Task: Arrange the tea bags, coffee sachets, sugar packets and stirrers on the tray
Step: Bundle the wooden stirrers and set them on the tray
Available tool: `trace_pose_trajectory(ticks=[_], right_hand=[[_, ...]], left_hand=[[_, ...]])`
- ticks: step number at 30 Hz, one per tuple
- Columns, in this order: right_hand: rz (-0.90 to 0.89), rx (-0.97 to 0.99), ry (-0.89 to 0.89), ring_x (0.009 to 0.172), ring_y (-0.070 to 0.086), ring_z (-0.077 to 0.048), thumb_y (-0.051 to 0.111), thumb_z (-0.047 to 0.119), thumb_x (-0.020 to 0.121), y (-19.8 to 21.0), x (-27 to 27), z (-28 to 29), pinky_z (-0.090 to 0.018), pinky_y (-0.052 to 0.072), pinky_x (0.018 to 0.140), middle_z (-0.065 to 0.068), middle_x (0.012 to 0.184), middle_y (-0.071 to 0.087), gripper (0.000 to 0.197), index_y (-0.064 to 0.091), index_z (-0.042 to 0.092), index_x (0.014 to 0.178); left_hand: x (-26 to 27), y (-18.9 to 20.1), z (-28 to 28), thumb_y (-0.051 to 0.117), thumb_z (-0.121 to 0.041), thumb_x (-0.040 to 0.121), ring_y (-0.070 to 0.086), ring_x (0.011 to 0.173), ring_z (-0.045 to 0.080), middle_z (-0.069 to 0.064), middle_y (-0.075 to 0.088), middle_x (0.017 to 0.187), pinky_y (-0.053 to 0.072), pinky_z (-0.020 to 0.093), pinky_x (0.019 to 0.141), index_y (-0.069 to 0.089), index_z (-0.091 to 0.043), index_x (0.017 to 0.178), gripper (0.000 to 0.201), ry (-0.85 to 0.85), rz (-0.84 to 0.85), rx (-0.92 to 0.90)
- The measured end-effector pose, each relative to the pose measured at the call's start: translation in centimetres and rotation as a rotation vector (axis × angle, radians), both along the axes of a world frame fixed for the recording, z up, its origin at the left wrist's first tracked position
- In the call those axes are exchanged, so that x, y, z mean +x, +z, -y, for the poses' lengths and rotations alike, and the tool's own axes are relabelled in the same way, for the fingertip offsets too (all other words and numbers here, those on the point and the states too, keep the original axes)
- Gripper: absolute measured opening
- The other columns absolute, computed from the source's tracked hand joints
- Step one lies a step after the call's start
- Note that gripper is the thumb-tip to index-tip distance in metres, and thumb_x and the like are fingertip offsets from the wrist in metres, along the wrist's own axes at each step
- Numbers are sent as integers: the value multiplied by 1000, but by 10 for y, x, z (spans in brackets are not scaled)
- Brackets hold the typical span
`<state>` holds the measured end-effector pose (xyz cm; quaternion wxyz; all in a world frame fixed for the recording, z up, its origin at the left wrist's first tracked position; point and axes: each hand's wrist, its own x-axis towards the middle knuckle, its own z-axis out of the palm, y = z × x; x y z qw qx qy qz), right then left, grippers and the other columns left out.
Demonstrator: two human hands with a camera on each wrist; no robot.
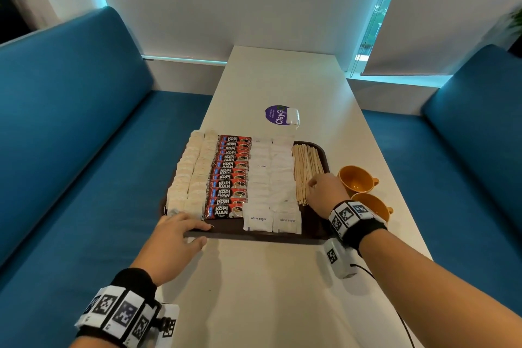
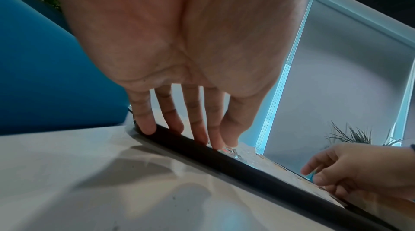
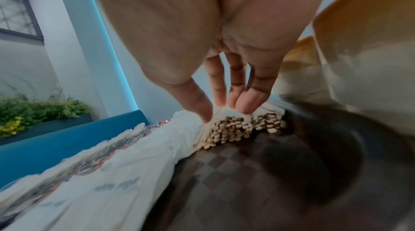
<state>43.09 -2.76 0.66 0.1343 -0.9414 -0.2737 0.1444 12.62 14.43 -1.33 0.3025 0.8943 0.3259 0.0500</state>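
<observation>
Stirrers [image 1: 306, 172]: flat wooden sticks | right hand [image 1: 327, 192] fingertips pressing, uncurled | left hand [image 1: 175, 237] flat on tray [image 1: 310, 234] rim

Long white table [image 1: 282, 277] runs away toward a white wall [image 1: 220, 0]. Blue upholstered benches [image 1: 70, 127] flank it on both sides. Two windows with white roller blinds [image 1: 440, 8] lowered (cyan-tinted daylight at the edges). Green plants in a planter [image 3: 42, 110] behind the left bench.
</observation>
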Motion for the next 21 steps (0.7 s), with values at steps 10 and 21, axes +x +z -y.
trace_pose_trajectory(ticks=[10, 21], right_hand=[[-71, 206, -67, 82, 60, -3, 70, 18, 94, 20, -47, 74, -13, 47, 68, 6, 94, 65, 15, 69, 21, 109], [-226, 158, -301, 120, 63, -24, 77, 37, 89, -1, -76, 98, -38, 52, 100, -6, 131, 66, 59, 55, 15, 139]], left_hand=[[-19, 12, -10, 72, -12, 90, 59, 81, 7, -5, 63, 86, 43, 20, 69, 72, -30, 99, 20, 338, 283, 47], [-15, 4, -24, 71, -30, 94, 57, 95, 21, -4, 66, 85, 43, 39, 84, 44, -13, 150, 64, 458, 0, -138]])
